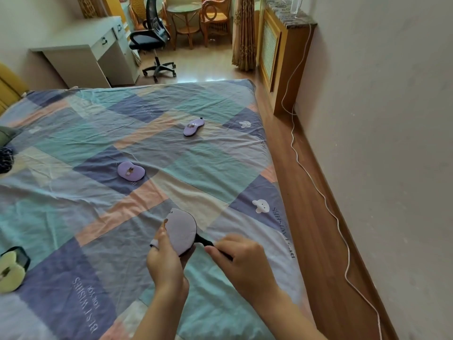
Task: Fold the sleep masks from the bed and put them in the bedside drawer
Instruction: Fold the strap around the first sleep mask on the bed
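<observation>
Masks (131, 171) lie on patchwork bed (73, 143) by wall (380, 119).

Bedsheet (157, 148) print: "BEST WISHES for you", repeated on purple squares, near white bunny motifs.

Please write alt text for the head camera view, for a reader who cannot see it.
Over a patchwork bed sheet, the left hand holds a folded purple sleep mask while the right hand pinches its black strap. Two more purple masks and a pale green one lie on the bed.
</observation>
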